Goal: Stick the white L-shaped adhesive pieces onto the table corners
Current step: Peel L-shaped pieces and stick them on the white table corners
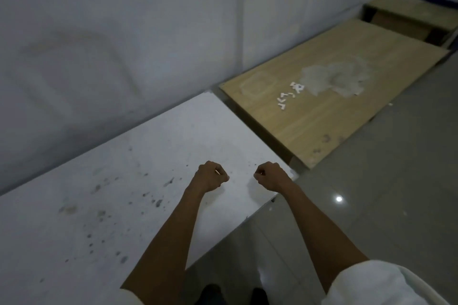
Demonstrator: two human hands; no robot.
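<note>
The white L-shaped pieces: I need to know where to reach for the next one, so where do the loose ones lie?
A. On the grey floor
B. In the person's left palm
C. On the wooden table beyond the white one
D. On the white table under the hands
C: the white L-shaped pieces lie scattered on the wooden table, beside a crumpled clear plastic wrapper, well beyond both hands.

Plain grey wall [124, 32] faintly marked, glossy grey tiled floor [371, 205] with a light reflection [338, 198], stained white table [111, 193] set beside a wooden table [334, 57], further wooden furniture [409, 12] beyond.
</note>
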